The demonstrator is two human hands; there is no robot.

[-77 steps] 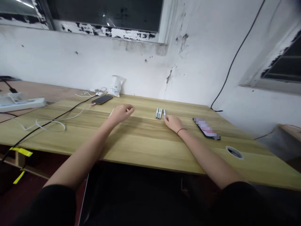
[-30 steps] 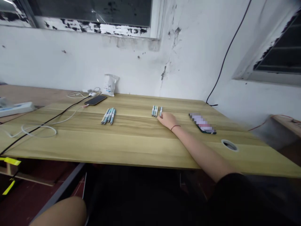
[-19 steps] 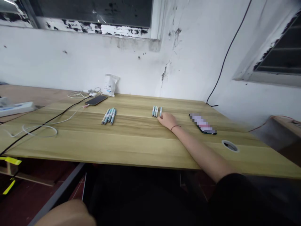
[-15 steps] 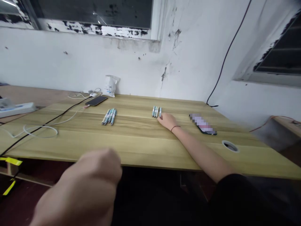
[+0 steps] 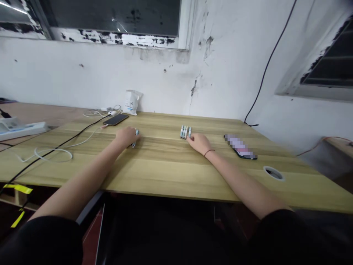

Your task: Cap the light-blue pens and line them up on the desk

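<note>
My left hand (image 5: 126, 137) is curled over the left group of light-blue markers on the tabletop, with its thumb across one marker (image 5: 134, 144). The hand hides most of that group. Toward the middle of the table, my right hand (image 5: 199, 142) pinches the lower end of the rightmost marker (image 5: 189, 131) in the second group. Several pale blue and white markers (image 5: 184, 132) lie side by side just left of it, a narrow gap apart from that one. A thin dark band circles my right wrist.
A dark phone (image 5: 116, 119) with a white charging cable (image 5: 55, 159) lies at back left, near a white packet (image 5: 132, 102). Another phone (image 5: 240, 146) rests right of my right hand, behind a round cable hole (image 5: 274, 173). A power strip (image 5: 24, 130) sits far left.
My left hand has come forward from the near edge onto the left group of markers. My right hand stays at the rightmost marker of the other group.
</note>
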